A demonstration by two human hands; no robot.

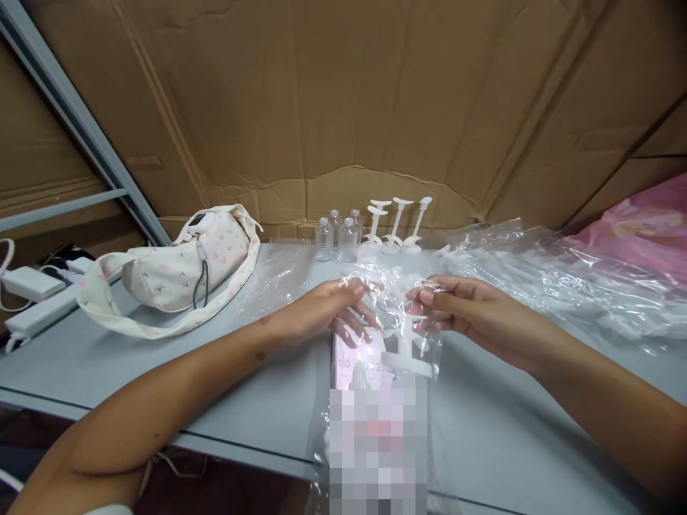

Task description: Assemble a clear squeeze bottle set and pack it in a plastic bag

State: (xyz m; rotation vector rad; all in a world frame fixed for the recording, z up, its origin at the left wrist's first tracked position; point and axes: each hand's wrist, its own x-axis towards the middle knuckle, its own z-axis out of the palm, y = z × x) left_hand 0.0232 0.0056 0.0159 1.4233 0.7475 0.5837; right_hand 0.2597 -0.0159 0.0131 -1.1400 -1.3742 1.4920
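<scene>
A clear plastic bag [432, 357] is held up over the near middle of the table. My left hand [327, 307] grips its upper left side between thumb and forefinger, with the other fingers loosely spread against the film. At the upper right, my right hand [466, 307] pinches the same bag. Through the film show a white plastic stand [406, 347] with a round base and a pink printed card [348, 357]. Below them the view is pixelated, so the lower contents are hidden.
Several small clear bottles [348, 239] and white stands [397, 222] stand at the back by a cardboard wall [348, 93]. Filled plastic bags [563, 279] and a pink bag [638, 222] lie right. A floral shoulder bag [182, 265] and power strip [43, 311] lie left.
</scene>
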